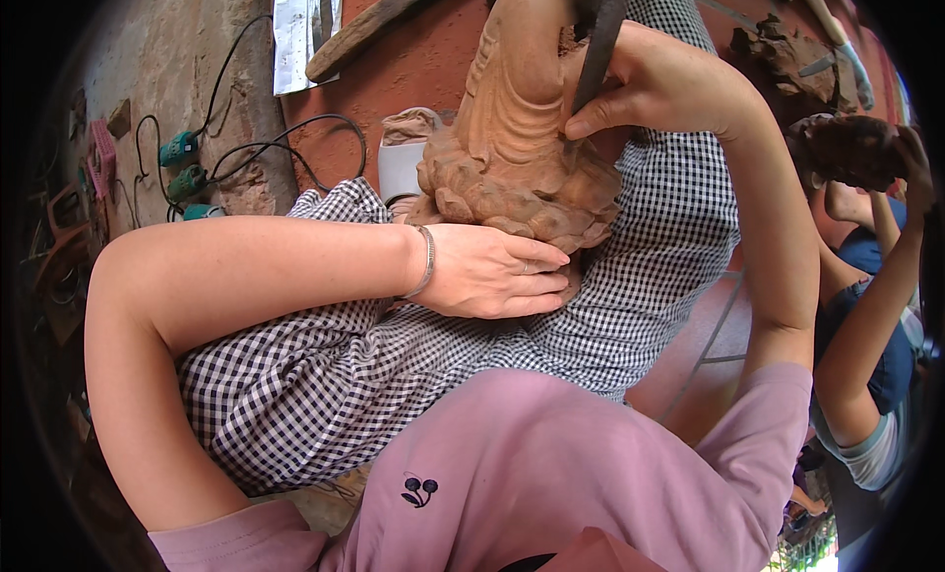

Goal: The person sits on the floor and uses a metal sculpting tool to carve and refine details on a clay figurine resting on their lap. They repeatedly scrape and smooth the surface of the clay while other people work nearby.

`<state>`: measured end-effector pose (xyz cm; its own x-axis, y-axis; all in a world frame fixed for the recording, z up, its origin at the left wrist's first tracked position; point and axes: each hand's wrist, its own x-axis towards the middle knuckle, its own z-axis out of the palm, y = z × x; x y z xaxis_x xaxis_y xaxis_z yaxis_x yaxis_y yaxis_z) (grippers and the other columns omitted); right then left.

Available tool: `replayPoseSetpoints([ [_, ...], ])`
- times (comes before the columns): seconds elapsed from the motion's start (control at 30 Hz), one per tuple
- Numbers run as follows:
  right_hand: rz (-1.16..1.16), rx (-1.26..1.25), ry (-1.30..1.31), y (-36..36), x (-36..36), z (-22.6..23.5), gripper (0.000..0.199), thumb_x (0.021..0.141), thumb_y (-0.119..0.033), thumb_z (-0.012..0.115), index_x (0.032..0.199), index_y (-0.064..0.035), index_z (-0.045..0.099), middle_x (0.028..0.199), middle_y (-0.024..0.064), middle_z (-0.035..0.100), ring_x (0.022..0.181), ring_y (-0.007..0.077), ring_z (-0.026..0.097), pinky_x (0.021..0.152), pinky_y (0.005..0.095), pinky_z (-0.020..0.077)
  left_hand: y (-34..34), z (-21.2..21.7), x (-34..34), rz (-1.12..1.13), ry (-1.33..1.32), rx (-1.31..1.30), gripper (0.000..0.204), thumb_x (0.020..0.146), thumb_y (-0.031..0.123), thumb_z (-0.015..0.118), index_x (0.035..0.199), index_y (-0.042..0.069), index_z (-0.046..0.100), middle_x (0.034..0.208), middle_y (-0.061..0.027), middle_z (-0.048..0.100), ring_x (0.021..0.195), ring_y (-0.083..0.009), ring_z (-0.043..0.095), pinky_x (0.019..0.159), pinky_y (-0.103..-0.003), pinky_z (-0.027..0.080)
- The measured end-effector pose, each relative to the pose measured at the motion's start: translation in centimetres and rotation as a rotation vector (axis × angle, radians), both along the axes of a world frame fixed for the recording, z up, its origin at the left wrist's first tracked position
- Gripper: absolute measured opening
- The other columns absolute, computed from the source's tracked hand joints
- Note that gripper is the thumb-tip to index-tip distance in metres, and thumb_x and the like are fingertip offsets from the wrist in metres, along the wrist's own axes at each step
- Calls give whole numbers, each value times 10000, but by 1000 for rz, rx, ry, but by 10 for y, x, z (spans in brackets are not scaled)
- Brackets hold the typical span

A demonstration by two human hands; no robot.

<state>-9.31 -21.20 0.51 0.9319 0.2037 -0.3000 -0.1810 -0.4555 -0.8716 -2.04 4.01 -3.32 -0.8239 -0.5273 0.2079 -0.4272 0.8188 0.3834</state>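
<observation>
A carved wooden statue [512, 109] with robe folds and a petalled, lotus-like base lies across my lap, its base toward me. Over the bottom of that base my left hand [497, 272] is closed, fingers together, holding it against my checked trousers. My right hand [650, 85] reaches round the statue's right side, closed on a flat, dark, narrow blade-like tool [600, 50]. Its thumb presses beside the tool's lower end, against the carved folds. Whether the tool is a file or a blade I cannot tell. The statue's far end is cut off by the frame's top edge.
At the far left, a paper sheet [307, 40] lies near a long wooden piece [379, 26]. Black cables run to green power tools [182, 168] on the left. On the right, another person's hand [915, 163] holds a dark carved piece [847, 151]. Rough wood [787, 60] lies beyond.
</observation>
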Motion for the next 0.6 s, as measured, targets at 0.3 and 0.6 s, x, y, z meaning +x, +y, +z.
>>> replayPoseSetpoints([
  [0.3, -48, 31, 3, 3, -3, 1, 238, 798, -171, 822, 928, -4, 713, 866, 57, 699, 804, 134, 648, 727, 284, 549, 1, 0, -1, 7, 9, 34, 492, 941, 177, 399, 1367, -62, 457, 1376, -192, 552, 1366, -282, 454, 1235, -418, 212],
  [0.6, -49, 26, -16, 4, -5, 1, 203, 824, -123, 800, 928, 22, 702, 862, 42, 696, 782, 115, 637, 695, 276, 538, -1, 4, 0, -23, -54, 26, 497, 943, 168, 401, 1392, -42, 440, 1405, -184, 529, 1389, -300, 424, 1218, -405, 246],
])
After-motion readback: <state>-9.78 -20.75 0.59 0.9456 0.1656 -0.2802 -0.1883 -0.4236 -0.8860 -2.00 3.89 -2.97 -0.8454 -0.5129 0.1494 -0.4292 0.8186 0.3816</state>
